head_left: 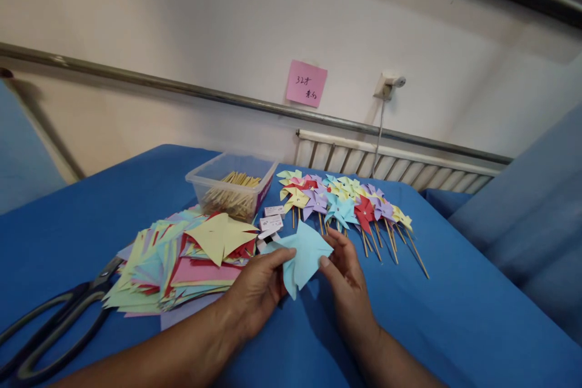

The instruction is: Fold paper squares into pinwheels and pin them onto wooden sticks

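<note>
A light blue cut paper square (305, 254) with slit, flared corners is held up between my two hands, just above the blue cloth. My left hand (260, 288) pinches its left side, thumb on top and fingers underneath. At its right corner, my right hand (348, 282) grips the paper between thumb and fingers. To the left of my left hand lies a pile of coloured paper (159, 260), with a yellow cut sheet (222, 236) on top. Beyond my hands rest several finished paper pinwheels (343, 209) on thin wooden sticks.
A clear plastic box (211, 170) of short wooden sticks stands behind the pile. Small white boxes (271, 222) sit beside it. Large black-handled scissors (68, 315) lie at the left. A radiator (364, 154) and a wall rail border the table's far side.
</note>
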`<state>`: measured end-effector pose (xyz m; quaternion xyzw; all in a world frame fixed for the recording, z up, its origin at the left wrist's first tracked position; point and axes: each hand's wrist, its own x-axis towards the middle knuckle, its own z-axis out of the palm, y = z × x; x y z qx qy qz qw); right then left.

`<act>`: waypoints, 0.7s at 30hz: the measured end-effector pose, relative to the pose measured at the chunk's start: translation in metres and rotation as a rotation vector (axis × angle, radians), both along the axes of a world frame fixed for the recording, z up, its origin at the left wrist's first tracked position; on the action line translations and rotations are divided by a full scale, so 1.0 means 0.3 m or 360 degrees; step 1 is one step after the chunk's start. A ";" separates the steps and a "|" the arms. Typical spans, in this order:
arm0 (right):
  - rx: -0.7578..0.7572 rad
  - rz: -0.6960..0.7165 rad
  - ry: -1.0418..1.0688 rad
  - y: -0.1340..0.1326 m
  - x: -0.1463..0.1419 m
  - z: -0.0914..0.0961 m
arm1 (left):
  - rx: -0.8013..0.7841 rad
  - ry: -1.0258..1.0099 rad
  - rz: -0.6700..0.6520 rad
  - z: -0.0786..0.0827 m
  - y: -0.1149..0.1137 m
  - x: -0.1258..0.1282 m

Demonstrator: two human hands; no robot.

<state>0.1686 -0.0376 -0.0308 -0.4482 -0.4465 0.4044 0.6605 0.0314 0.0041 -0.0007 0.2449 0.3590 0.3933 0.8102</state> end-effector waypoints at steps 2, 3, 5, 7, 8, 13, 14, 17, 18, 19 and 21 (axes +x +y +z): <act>0.0181 -0.0068 -0.0361 -0.007 0.011 0.010 | -0.0047 -0.0026 0.0008 0.004 0.014 -0.010; 0.0265 -0.0084 -0.0562 -0.011 0.016 0.016 | -0.0058 -0.0035 0.0007 0.004 0.018 -0.014; 0.0413 -0.0087 -0.0909 -0.019 0.022 0.027 | -0.0059 -0.0047 0.0002 0.003 0.019 -0.016; 0.0496 -0.0058 -0.1085 -0.026 0.025 0.038 | -0.0039 -0.0040 -0.0006 0.000 0.012 -0.015; 0.0509 -0.0039 -0.1123 -0.028 0.025 0.043 | -0.0023 -0.0035 -0.0016 -0.001 0.007 -0.014; 0.0404 0.0012 -0.1096 -0.025 0.031 0.048 | 0.0084 0.0044 -0.0063 0.000 -0.018 -0.006; 0.0388 0.0013 -0.1081 -0.023 0.034 0.046 | 0.0103 0.0070 -0.0063 0.001 -0.021 -0.005; 0.0450 -0.0004 -0.1148 -0.017 0.046 0.046 | 0.0149 0.0100 -0.0062 0.004 -0.024 -0.002; 0.0494 -0.0005 -0.1213 -0.016 0.052 0.049 | 0.0153 0.0100 -0.0063 0.005 -0.023 -0.001; 0.0543 0.0005 -0.1294 -0.015 0.057 0.052 | 0.0149 0.0104 -0.0065 0.006 -0.023 0.000; 0.0629 0.0046 -0.1471 -0.016 0.068 0.062 | 0.0123 0.0120 -0.0076 0.010 -0.021 0.000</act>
